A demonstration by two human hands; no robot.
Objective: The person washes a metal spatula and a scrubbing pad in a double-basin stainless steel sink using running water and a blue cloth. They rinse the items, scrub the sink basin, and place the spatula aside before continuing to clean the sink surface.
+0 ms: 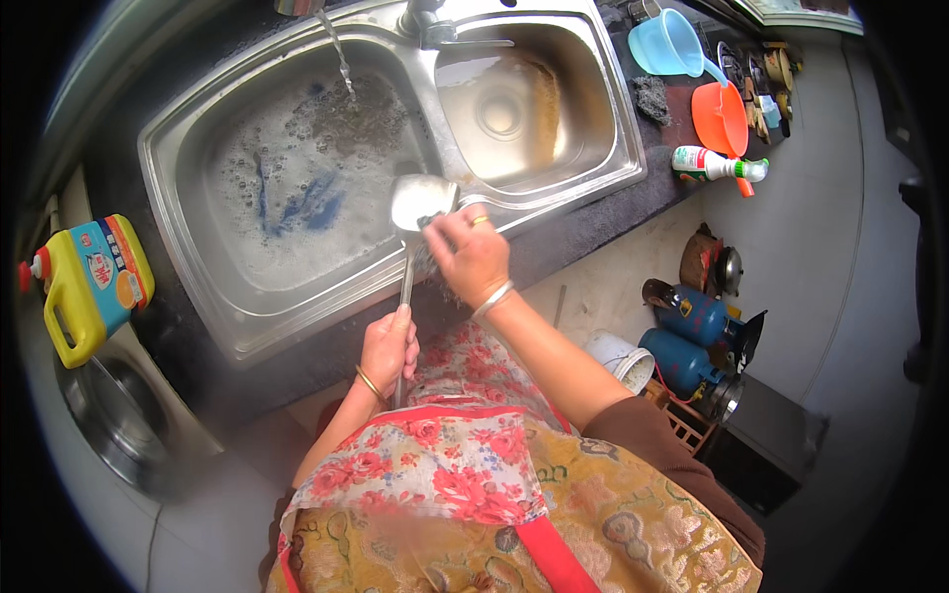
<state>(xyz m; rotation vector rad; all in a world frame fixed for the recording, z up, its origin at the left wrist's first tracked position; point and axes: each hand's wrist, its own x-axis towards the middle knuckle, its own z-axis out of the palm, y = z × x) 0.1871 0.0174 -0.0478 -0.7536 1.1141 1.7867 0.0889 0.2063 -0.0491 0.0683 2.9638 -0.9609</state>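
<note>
My left hand [391,345] grips the handle of a metal spatula [422,199], whose blade is over the near edge of the left sink basin. Close against the blade is my right hand [472,252], with a dark grey-green scrap, perhaps a scouring pad [425,256], partly under its fingers. Suds and cloudy water lie in the left basin [204,178], where a blue cloth [315,204] shows through. Water runs into it from above. The right basin [578,81] holds a little water, with a brownish streak on its side.
A yellow detergent jug [100,278] stands left of the sink. Right of it are a steel-wool pad [652,100], a light blue dipper [665,44], an orange dipper [719,117] and a spray bottle [700,164]. Blue gas cylinders [682,356] and a white bucket [619,356] stand on the floor.
</note>
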